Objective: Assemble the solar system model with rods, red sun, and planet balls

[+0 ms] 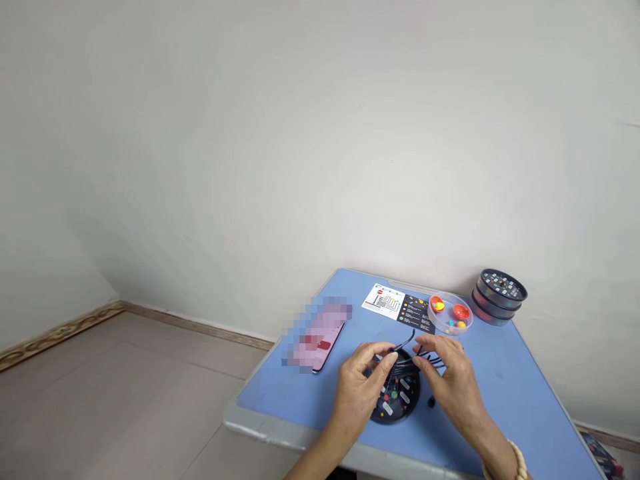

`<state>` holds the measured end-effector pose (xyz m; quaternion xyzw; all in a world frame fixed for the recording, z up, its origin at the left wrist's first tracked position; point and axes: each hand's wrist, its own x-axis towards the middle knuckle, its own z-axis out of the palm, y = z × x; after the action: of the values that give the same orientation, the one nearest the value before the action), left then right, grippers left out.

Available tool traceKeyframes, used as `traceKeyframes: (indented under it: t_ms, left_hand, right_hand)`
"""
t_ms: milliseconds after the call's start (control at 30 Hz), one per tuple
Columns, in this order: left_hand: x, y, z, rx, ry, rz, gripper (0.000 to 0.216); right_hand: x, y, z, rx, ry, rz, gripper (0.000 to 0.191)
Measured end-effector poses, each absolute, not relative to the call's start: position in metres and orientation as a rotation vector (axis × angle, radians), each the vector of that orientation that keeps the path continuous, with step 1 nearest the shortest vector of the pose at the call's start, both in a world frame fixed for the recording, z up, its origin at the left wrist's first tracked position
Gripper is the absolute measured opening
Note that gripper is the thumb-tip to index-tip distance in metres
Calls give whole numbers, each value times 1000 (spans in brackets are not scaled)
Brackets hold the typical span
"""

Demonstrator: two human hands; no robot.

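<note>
In the head view, our left hand (pixel 357 380) is pinched closed on thin dark rods (pixel 406 344) above the near round black case (pixel 394 419), which contains coloured bits and pale labels. Our right hand (pixel 454 375) pinches more rods beside it. If either pinch slackens, they could scatter. A bump could roll coloured balls (pixel 461 325) from the far clear dish (pixel 450 332), which also holds 2 red cups (pixel 461 312).

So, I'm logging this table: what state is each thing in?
Thin black rods: pinched by left hand, right hand
Round black patterned disc: flat, partly covered
Clear round dish: open, holding red pieces
Round black containers: stacked
Printed paper leaflet: unfolded
Rectangular phone: lit
Small black piece: loose
</note>
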<state>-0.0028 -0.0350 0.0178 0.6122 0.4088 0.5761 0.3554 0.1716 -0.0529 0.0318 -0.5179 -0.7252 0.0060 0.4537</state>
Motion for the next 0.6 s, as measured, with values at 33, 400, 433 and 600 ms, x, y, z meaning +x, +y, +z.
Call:
traceKeyframes:
  t_ms: [33, 400, 433, 600]
  left_hand:
    - [-4, -36, 17, 1565, 1059, 1478, 19]
    - [-8, -40, 16, 1536, 1057, 1442, 19]
    - [-9, -40, 16, 1536, 1059, 1438, 19]
    - [-9, -41, 18, 1540, 1064, 1424, 19]
  right_hand:
    - [172, -53, 31, -1277, -1790, 22, 20]
    - [175, -53, 29, -1292, -1821, 68, 29]
    - [176, -53, 29, -1293, -1818, 67, 29]
    - [182, -55, 30, -1295, -1779, 47, 30]
